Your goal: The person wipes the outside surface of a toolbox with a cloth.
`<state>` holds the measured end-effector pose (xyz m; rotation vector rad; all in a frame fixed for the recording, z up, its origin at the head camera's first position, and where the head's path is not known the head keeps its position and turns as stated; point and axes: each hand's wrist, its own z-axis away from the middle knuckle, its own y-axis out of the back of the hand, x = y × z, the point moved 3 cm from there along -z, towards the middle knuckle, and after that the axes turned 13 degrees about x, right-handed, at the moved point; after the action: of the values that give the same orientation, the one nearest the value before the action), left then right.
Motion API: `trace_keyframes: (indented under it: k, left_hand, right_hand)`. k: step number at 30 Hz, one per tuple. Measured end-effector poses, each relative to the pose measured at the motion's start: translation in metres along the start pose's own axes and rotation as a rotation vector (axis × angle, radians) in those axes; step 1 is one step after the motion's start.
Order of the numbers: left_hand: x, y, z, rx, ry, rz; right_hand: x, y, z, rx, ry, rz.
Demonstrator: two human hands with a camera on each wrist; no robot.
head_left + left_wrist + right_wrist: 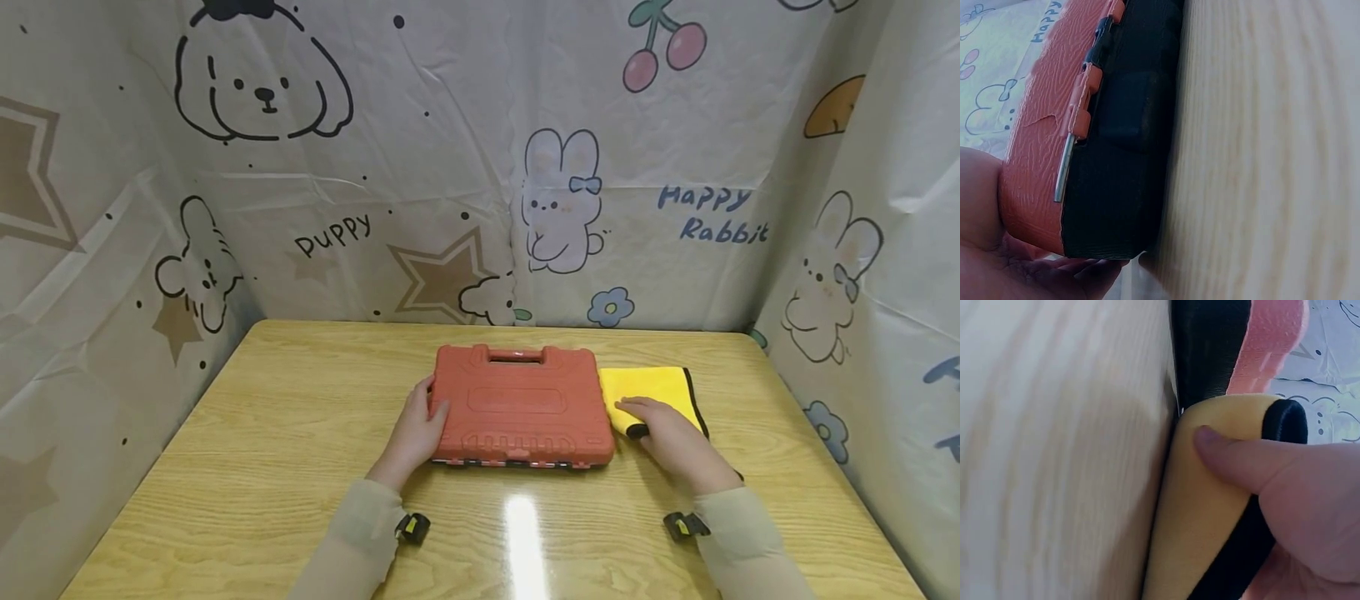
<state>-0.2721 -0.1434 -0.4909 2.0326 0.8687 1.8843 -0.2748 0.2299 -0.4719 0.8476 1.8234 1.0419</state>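
Note:
A red plastic carrying case (517, 404) lies flat on the table, its handle toward the back wall. My left hand (414, 433) grips the case's left end. In the left wrist view, the thumb lies against the red lid (1038, 156) and the fingers wrap around the end by the black base (1129, 194); a metal hinge pin (1064, 169) sticks out along the seam. Beside the case's right end, my right hand (675, 440) holds a folded yellow cloth (651, 383) with black edging. Its thumb (1235, 459) presses the cloth's rounded front fold (1204, 500).
The wooden table (300, 483) extends around the case and reflects a bright light strip in front of it. A printed cloth backdrop (420, 167) with cartoon animals rises behind the table and at both sides. A dark wrist device (412, 527) sits at each sleeve.

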Motion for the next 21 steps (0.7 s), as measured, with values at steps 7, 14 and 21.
trace_keyframes:
  k: [7, 14, 21]
  left_hand:
    - [0.001, 0.001, 0.001, 0.014, -0.047, 0.008]
    - [-0.001, 0.0, 0.0, -0.026, -0.016, 0.04]
    - [-0.002, -0.001, -0.001, -0.029, -0.004, 0.062]
  right_hand:
    - [0.009, 0.001, -0.003, 0.005, -0.117, -0.061]
    - [0.015, 0.024, -0.005, 0.165, -0.277, -0.164]
    - [0.012, 0.045, -0.004, 0.304, -0.424, -0.259]
